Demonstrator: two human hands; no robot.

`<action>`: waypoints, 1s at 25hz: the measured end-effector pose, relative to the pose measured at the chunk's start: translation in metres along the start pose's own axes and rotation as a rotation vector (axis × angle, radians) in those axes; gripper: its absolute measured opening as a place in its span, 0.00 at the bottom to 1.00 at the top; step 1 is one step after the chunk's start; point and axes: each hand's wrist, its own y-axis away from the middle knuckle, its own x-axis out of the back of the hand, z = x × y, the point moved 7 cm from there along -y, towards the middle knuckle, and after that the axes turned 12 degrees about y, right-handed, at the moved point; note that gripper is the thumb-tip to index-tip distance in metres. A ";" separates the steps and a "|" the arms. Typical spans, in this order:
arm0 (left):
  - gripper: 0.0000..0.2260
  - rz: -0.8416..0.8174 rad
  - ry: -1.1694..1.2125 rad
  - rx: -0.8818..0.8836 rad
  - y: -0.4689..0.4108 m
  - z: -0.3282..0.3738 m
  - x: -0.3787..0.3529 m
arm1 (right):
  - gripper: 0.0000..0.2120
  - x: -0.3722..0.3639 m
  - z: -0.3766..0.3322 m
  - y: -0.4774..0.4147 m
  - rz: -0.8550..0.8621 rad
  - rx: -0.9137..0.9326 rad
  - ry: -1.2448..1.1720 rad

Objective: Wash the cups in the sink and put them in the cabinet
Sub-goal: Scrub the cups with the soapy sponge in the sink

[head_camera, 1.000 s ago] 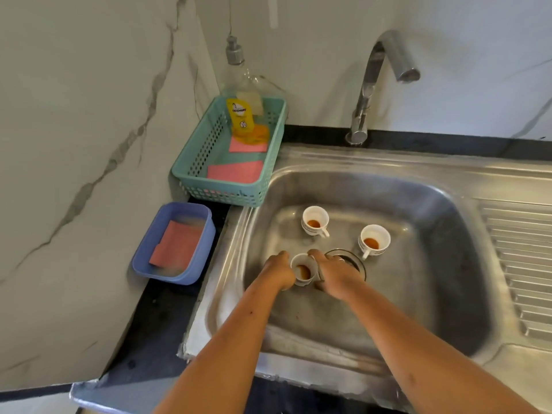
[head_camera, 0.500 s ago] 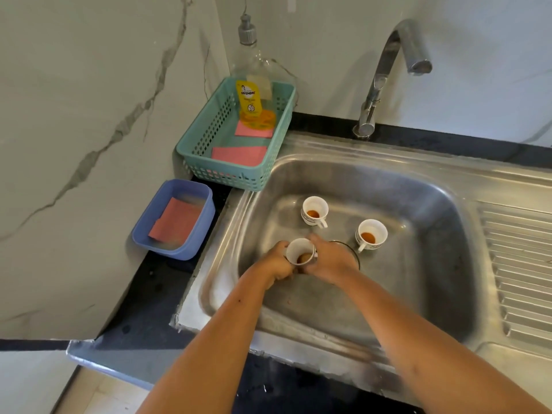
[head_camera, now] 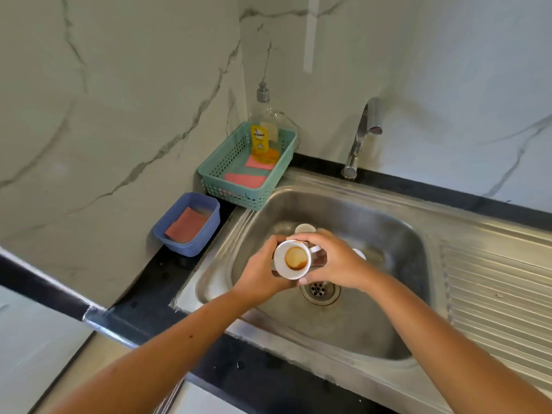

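Now it's up! The lifted cup (head_camera: 292,259), which sat on the sink (head_camera: 388,210) floor a second ago, hangs above the basin just beside the drain (head_camera: 319,291), tipped so we see brown dregs inside. Our left hand (head_camera: 260,270) curls round its side, and our right hand (head_camera: 337,264) grips the handle side. The far cup (head_camera: 304,228) and the right cup (head_camera: 360,253) peek out behind our fingers, still unwashed. No water shows at the tap (head_camera: 363,135), so washing has barely begun. Tipping out the dregs looks like the next job.
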 end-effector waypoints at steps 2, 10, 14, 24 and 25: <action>0.29 0.020 -0.069 -0.039 0.007 0.018 0.001 | 0.37 0.009 -0.015 0.014 0.069 0.046 -0.083; 0.28 0.389 0.167 -0.142 0.038 0.040 0.011 | 0.30 0.009 -0.044 0.046 0.372 0.142 -0.324; 0.21 0.402 0.065 -0.148 0.038 0.045 0.012 | 0.32 0.000 -0.062 0.035 0.303 0.061 -0.248; 0.26 0.194 0.264 0.055 0.045 0.003 0.098 | 0.22 -0.034 -0.117 -0.055 -0.269 0.117 -0.243; 0.26 0.276 0.257 0.072 0.049 -0.004 0.109 | 0.16 -0.039 -0.124 -0.067 -0.253 0.107 -0.293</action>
